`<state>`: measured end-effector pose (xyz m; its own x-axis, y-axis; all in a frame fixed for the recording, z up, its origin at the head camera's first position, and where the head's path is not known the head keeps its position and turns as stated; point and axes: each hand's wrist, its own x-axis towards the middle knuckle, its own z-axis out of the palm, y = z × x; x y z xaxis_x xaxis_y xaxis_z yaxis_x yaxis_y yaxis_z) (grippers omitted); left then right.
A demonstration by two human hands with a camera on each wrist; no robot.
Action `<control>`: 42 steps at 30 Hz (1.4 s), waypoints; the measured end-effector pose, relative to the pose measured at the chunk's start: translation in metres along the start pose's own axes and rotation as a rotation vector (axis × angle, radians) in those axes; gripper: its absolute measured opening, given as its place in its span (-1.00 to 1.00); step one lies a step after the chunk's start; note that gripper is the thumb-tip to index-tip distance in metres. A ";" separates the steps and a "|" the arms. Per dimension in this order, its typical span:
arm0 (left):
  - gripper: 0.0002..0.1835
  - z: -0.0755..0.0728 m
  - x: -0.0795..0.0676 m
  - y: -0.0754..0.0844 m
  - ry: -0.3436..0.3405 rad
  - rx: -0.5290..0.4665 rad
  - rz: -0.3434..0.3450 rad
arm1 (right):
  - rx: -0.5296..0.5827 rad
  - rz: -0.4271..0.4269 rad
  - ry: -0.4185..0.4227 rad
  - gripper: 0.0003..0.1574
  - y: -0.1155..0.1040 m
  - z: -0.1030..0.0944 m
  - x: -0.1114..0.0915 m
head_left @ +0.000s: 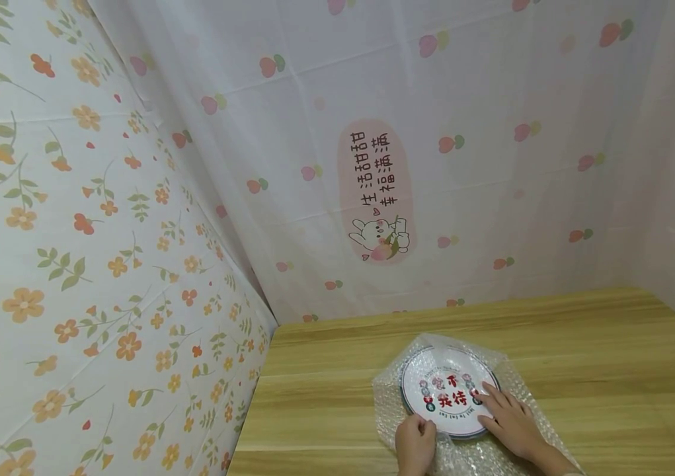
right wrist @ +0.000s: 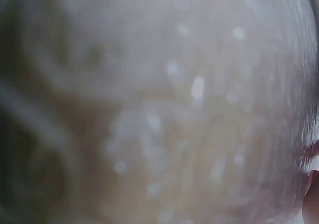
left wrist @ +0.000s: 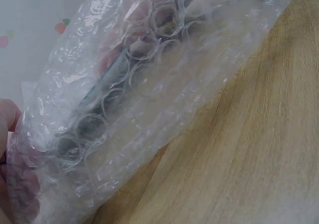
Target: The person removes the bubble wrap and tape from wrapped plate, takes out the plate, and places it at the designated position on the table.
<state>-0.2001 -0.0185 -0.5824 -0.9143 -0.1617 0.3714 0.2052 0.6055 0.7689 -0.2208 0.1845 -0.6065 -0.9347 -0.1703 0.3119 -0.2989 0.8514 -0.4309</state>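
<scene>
Pinching, it seems, bubble wrap (head_left: 387,403), the left hand (head_left: 416,443) is facing the plate (head_left: 450,390) ahead; the right hand (head_left: 512,422), fingers apart, is resting on it; tugging could drag the plate.

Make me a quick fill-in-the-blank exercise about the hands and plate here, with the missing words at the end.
The left hand pinches clear ____ beside the plate.
The large central characters are coloured ____.
In the head view, the right hand has fingers over the plate's ____ side.
Missing words: bubble wrap; red; right.
</scene>
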 end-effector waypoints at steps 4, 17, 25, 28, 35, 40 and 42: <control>-0.73 -0.001 0.000 0.000 -0.011 -0.013 -0.014 | -0.006 -0.002 0.002 -0.47 0.000 0.000 0.000; -0.76 -0.008 0.000 0.003 -0.074 -0.092 -0.075 | -0.018 -0.005 0.004 -0.49 0.001 0.001 0.001; -0.78 -0.010 0.001 0.002 -0.119 -0.105 -0.093 | -0.016 -0.001 -0.001 -0.48 0.002 0.002 0.001; -0.79 -0.011 0.001 0.002 -0.128 -0.120 -0.098 | -0.017 -0.003 0.002 -0.48 0.002 0.002 0.000; -0.76 -0.014 0.001 -0.001 -0.129 -0.135 -0.076 | -0.020 -0.007 0.013 -0.49 0.001 0.002 0.000; -0.76 -0.016 0.001 -0.002 -0.130 -0.145 -0.064 | -0.013 -0.004 0.006 -0.49 0.001 0.002 0.000; -0.75 -0.016 0.000 -0.003 -0.133 -0.150 -0.061 | -0.012 -0.004 0.004 -0.48 0.001 0.002 0.000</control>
<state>-0.1954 -0.0329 -0.5759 -0.9626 -0.0847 0.2572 0.1882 0.4737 0.8604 -0.2220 0.1845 -0.6089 -0.9328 -0.1715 0.3170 -0.3000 0.8569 -0.4192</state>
